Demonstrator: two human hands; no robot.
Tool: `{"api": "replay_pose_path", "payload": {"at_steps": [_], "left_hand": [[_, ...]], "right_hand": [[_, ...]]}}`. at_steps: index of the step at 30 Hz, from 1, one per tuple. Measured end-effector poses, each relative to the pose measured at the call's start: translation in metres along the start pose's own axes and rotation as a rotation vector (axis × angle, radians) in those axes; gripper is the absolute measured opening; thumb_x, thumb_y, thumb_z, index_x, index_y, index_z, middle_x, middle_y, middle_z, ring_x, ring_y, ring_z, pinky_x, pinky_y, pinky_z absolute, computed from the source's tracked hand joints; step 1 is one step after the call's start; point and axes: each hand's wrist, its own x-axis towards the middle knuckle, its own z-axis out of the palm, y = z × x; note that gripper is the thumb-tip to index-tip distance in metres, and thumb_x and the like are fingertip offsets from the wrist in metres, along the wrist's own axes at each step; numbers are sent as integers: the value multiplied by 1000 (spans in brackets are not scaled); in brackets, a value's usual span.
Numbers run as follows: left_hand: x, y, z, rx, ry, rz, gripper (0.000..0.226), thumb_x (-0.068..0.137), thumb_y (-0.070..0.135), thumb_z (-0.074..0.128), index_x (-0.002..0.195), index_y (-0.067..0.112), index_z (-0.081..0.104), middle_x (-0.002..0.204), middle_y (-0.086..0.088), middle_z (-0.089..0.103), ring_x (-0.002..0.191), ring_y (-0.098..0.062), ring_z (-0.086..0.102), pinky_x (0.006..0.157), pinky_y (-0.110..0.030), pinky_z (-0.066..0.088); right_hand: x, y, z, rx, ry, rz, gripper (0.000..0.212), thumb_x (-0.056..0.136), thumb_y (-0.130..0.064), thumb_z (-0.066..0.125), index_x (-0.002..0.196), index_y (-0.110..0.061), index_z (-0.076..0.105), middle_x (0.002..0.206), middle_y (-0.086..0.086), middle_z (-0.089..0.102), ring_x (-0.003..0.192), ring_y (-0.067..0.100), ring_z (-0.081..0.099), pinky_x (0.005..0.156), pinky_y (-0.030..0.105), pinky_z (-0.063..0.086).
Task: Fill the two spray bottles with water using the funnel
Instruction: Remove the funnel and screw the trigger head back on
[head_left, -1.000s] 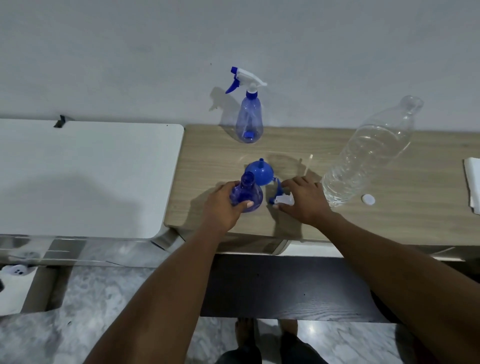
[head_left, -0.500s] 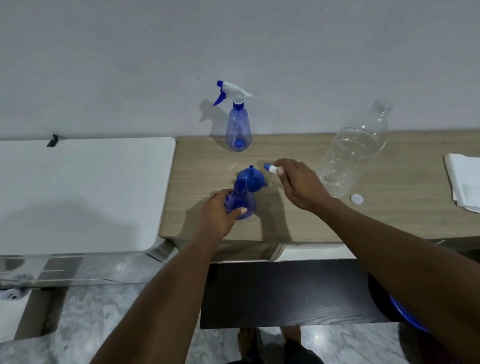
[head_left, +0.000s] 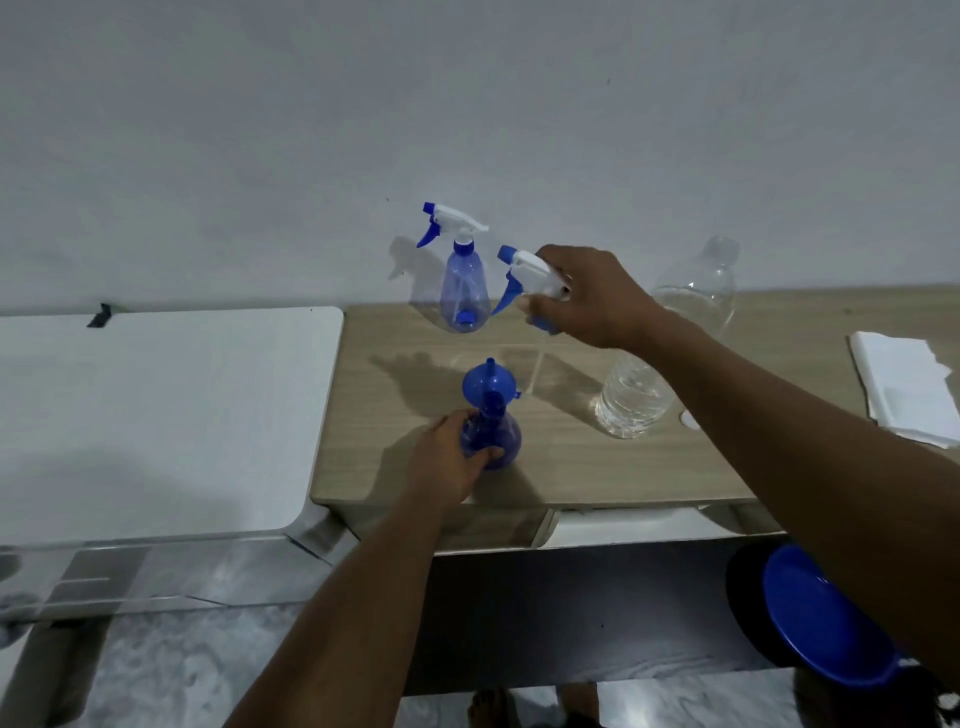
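The trigger sprayer head (head_left: 530, 278), on the wooden table (head_left: 571, 467) 1 s ago, is now being held aloft, clasped in the right hand (head_left: 592, 299), at 1 o'clock of the opened spray bottle (head_left: 491, 436). That bottle is being gripped by the left hand (head_left: 449, 460); the funnel (head_left: 488, 382) is sitting just behind at 12 o'clock, not yet seated.

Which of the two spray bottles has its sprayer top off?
The near spray bottle, held by the left hand. The far spray bottle by the wall has its trigger top on.
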Motion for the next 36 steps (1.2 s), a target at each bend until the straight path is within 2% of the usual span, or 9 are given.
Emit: {"api": "replay_pose_path", "payload": {"at_steps": [2,8,11,16,22,26,28,32,36], "left_hand": [[1,1,-1,17,-5,-7,65,75,41,84,131,26,56,119,2,69,102,-20,66,93,-41,52],[2,2,-2,10,-29,-44,66,76,40,84,134,26,55,118,5,67,104,-17,64,91,-32,49],[2,4,-1,6,-34,-63,67,74,39,85,133,29,54,119,5,68,107,-18,65,97,-39,51],[2,5,-1,5,-32,-63,67,74,41,85,132,29,55,120,5,68,107,-17,64,98,-43,51],[3,3,1,-5,-20,-79,69,73,44,84,133,33,52,124,5,66,108,-16,63,98,-44,52],[2,3,0,30,-19,-76,68,79,40,81,139,30,49,131,4,61,114,-18,60,99,-38,49],[2,1,0,24,-15,-49,66,80,38,80,138,28,51,130,2,62,112,-18,61,98,-38,50],[1,-1,0,0,-21,-28,63,80,38,81,134,24,54,127,0,65,111,-19,63,99,-43,51],[0,0,-1,19,-23,-17,61,82,33,79,136,24,53,128,1,63,114,-19,61,101,-41,49]], "right_hand": [[4,-12,-11,-49,2,-54,19,88,-30,73,89,-18,59,77,-5,58,67,13,55,57,23,38],[14,-36,-20,-27,19,-118,27,87,-34,74,93,-10,62,81,1,61,69,15,53,59,24,39],[14,-38,-11,0,-8,-111,25,86,-34,75,92,-14,62,82,0,62,72,18,55,62,28,41],[8,-31,13,21,-86,-76,23,86,-36,75,92,-28,55,79,-15,55,70,1,51,59,19,35],[-10,-7,68,7,-168,1,35,84,-37,77,110,-19,63,94,-3,63,81,17,58,67,28,42],[-25,7,98,-40,-240,63,24,90,-30,71,109,-19,62,99,1,64,87,19,57,75,34,45],[-31,9,106,-68,-209,15,24,94,-32,65,109,-15,58,98,2,60,85,19,53,72,33,41],[-33,11,107,-107,-272,-60,36,88,-23,67,117,-14,47,104,4,56,83,21,53,70,36,46],[-31,16,105,-168,-296,-57,43,87,-24,71,121,-16,46,112,4,59,87,21,55,75,39,50]]}}
